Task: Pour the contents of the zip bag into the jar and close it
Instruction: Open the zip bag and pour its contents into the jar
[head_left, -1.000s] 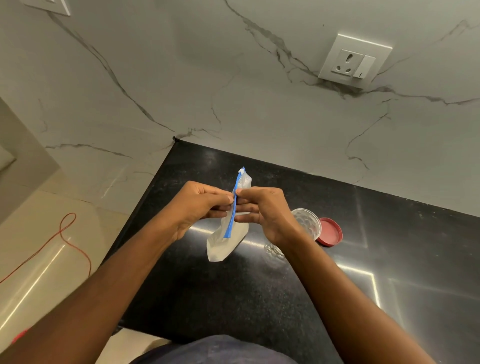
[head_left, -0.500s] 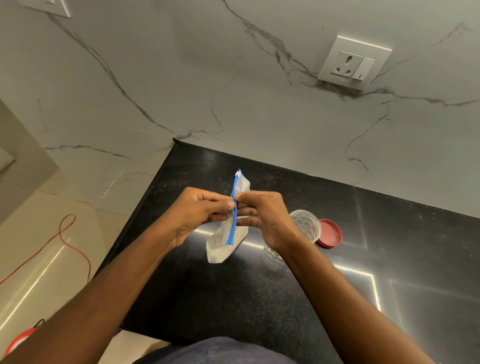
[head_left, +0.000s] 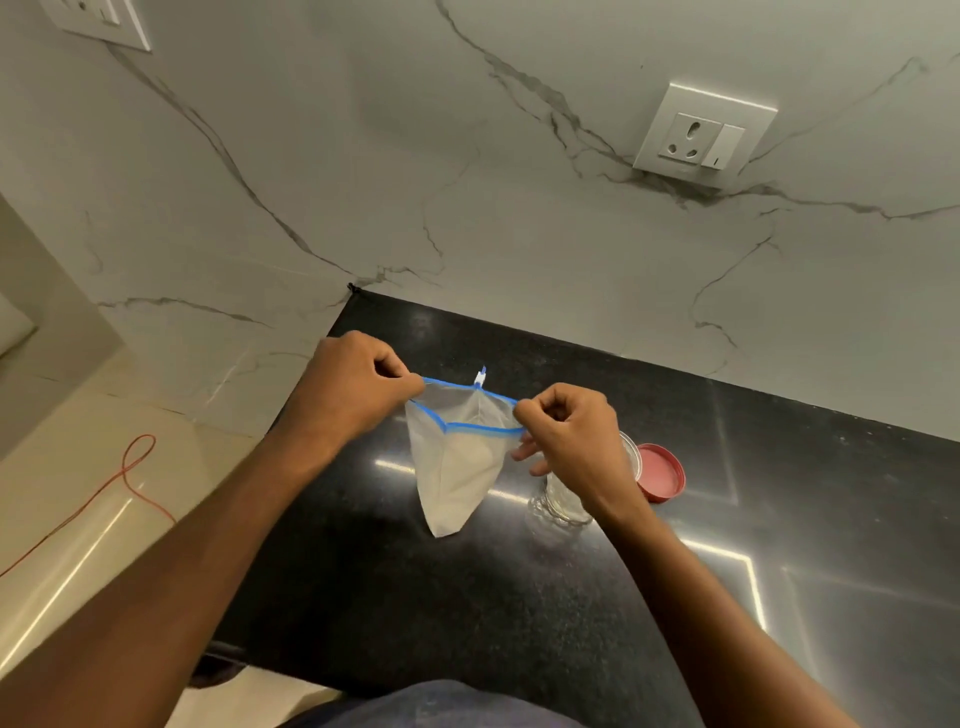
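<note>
Two hands hold the zip bag (head_left: 457, 467) above the black counter (head_left: 519, 597): your left hand (head_left: 353, 389) pinches one end of the blue zip strip, your right hand (head_left: 571, 441) the other, fingers clenched on it. The mouth is spread open and faces up, its long axis running left to right (white slider at the far edge); the bag's corner points down. The glass jar (head_left: 563, 506) stands mostly hidden behind your right wrist, its red lid (head_left: 661, 472) lying just beside it.

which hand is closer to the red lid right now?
Right. The right hand pinches the zip bag just left of the red lid, over the jar. The left hand holds the bag's far side, well away from it.
</note>
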